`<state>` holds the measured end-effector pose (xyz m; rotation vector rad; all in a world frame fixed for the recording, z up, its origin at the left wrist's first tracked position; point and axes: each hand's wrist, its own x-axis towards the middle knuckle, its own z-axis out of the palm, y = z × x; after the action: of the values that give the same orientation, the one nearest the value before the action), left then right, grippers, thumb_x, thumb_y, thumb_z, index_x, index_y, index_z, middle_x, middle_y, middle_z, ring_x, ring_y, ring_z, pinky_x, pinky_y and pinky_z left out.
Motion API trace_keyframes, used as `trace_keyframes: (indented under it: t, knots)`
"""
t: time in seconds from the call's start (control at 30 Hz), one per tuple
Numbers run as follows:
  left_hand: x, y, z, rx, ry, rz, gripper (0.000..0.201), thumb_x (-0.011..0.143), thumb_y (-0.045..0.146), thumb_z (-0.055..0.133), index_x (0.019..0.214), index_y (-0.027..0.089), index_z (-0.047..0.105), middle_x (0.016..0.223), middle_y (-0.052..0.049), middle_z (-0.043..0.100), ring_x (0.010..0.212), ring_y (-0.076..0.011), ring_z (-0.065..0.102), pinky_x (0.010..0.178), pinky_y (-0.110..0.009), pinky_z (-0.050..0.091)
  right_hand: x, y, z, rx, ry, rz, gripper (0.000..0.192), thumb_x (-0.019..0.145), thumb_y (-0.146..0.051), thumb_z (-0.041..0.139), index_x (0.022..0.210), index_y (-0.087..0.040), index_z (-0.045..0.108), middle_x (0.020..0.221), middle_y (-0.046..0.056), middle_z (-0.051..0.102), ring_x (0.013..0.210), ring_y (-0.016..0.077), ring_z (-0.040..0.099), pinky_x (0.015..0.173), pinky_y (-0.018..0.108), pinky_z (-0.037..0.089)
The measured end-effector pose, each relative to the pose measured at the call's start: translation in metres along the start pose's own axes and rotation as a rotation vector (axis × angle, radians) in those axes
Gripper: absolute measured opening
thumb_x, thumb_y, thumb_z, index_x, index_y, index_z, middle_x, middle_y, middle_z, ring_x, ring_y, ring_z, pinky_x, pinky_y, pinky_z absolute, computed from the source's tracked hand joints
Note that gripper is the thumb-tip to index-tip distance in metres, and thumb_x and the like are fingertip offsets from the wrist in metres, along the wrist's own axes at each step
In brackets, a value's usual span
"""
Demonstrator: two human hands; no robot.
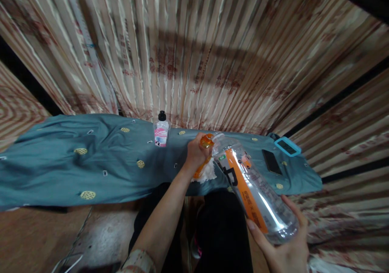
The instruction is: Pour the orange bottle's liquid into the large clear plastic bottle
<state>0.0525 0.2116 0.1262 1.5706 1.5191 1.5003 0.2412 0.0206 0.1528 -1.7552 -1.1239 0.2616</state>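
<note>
My right hand (284, 244) grips the base of a large clear plastic bottle (258, 192) with an orange label, tilted so its open neck points away from me. My left hand (196, 153) is closed around an orange cap or funnel-like piece (207, 141) right at the bottle's mouth, and a white cloth or tissue (206, 173) hangs under that hand. Both hands are over the near edge of a narrow surface covered by a teal cloth (100, 163).
On the teal cloth stand a small clear bottle with a black cap and pink label (161, 131), a dark phone (271, 162) and a device with a light-blue frame (287, 146). A striped curtain (194, 54) hangs behind. My dark-trousered legs and wooden floor are below.
</note>
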Motion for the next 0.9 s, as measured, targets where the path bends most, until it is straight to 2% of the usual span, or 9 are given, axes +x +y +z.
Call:
trace_keyframes:
  t: [0.17, 0.37, 0.57, 0.77, 0.9]
  knots:
    - [0.000, 0.001, 0.000, 0.020, -0.010, 0.009, 0.019, 0.073, 0.022, 0.073, 0.088, 0.020, 0.062, 0.080, -0.002, 0.073, 0.073, -0.0182, 0.069, 0.067, -0.025, 0.047, 0.000, 0.001, 0.000, 0.004, -0.025, -0.009, 0.115, 0.042, -0.061, 0.082, 0.140, -0.020, 0.040, 0.128, 0.017, 0.055, 0.114, 0.0389, 0.056, 0.097, 0.060, 0.042]
    - [0.000, 0.002, 0.000, 0.043, -0.004, 0.005, 0.018, 0.073, 0.021, 0.073, 0.088, 0.020, 0.062, 0.079, -0.002, 0.073, 0.075, -0.0192, 0.070, 0.067, -0.025, 0.047, -0.005, -0.011, 0.002, 0.016, -0.004, 0.011, 0.112, 0.049, -0.069, 0.077, 0.141, -0.017, 0.041, 0.127, 0.017, 0.055, 0.114, 0.0363, 0.055, 0.102, 0.059, 0.038]
    - [0.000, 0.003, -0.001, 0.038, -0.012, 0.004, 0.020, 0.072, 0.019, 0.073, 0.089, 0.020, 0.062, 0.080, -0.002, 0.073, 0.076, -0.0193, 0.069, 0.068, -0.026, 0.047, -0.004, -0.012, 0.001, 0.005, 0.008, -0.039, 0.110, 0.049, -0.067, 0.077, 0.140, -0.015, 0.042, 0.126, 0.016, 0.055, 0.115, 0.0349, 0.054, 0.106, 0.058, 0.036]
    - [0.000, 0.001, 0.000, 0.054, -0.020, 0.003, 0.020, 0.073, 0.020, 0.072, 0.090, 0.019, 0.062, 0.083, -0.004, 0.074, 0.079, -0.0209, 0.070, 0.070, -0.027, 0.048, 0.000, -0.003, -0.001, 0.002, -0.014, -0.033, 0.109, 0.050, -0.065, 0.078, 0.141, -0.018, 0.041, 0.126, 0.016, 0.055, 0.112, 0.0354, 0.056, 0.101, 0.060, 0.039]
    - [0.000, -0.001, 0.000, 0.033, -0.028, -0.003, 0.021, 0.073, 0.017, 0.072, 0.092, 0.019, 0.062, 0.084, -0.003, 0.074, 0.079, -0.0198, 0.070, 0.070, -0.026, 0.049, 0.006, 0.011, -0.004, -0.038, -0.019, -0.113, 0.110, 0.046, -0.063, 0.081, 0.139, -0.021, 0.042, 0.128, 0.016, 0.055, 0.111, 0.0367, 0.056, 0.098, 0.063, 0.041]
